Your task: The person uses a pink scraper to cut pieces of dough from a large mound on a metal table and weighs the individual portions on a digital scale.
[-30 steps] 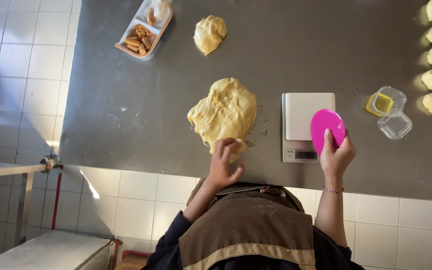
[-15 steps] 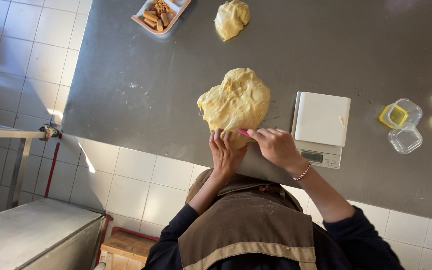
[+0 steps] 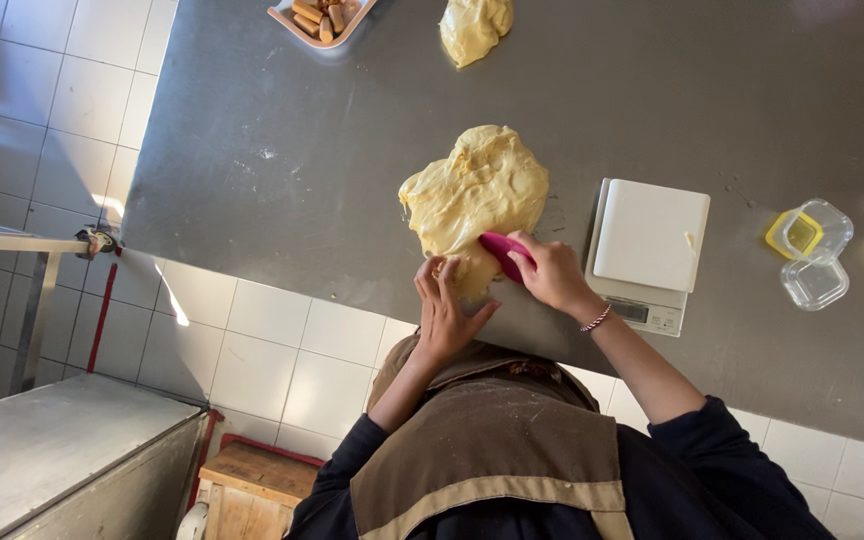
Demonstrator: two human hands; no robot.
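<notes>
My right hand (image 3: 550, 275) grips the pink plastic scraper (image 3: 505, 250), pressed into the big yellow dough mass (image 3: 477, 190) mid-table. Left hand (image 3: 444, 305) lies open, fingers on the dough's edge. The white tray (image 3: 302, 25) holds brown biscuits (image 3: 317, 12); the clear tub (image 3: 820, 222) holds something yellow.

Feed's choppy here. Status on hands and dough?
Left hand steadying big dough mass. Right hand pressing pink scraper into it. Scale alongside, apart.
</notes>
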